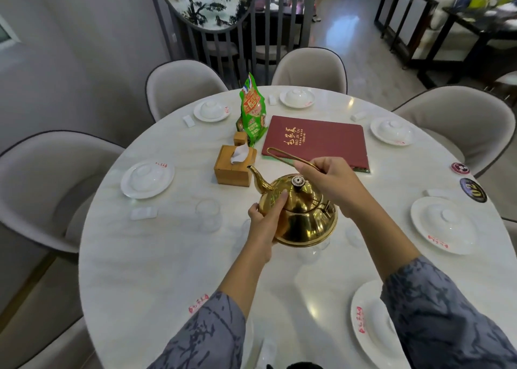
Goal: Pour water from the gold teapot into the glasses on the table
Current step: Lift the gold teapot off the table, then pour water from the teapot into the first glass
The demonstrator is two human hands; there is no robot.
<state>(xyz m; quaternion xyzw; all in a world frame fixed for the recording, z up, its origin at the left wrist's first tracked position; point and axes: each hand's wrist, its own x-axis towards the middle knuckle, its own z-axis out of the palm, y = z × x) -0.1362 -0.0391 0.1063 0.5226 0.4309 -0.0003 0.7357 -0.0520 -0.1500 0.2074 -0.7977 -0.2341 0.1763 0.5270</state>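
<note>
The gold teapot (305, 217) is in the middle of the round white table (173, 270), its spout pointing up and left. My right hand (327, 184) grips its thin wire handle above the lid. My left hand (265, 223) presses against the pot's left side, thumb on the shoulder. A clear glass (208, 214) stands on the table just left of the pot. Another glass (313, 252) shows partly below the pot, and a faint third one (353, 235) sits to its right. No water is seen leaving the spout.
A wooden tissue box (233, 167), a green snack bag (251, 111) and a red menu (316, 142) lie beyond the pot. White plates with covered bowls (147, 178) ring the table. Padded chairs (44, 184) surround it.
</note>
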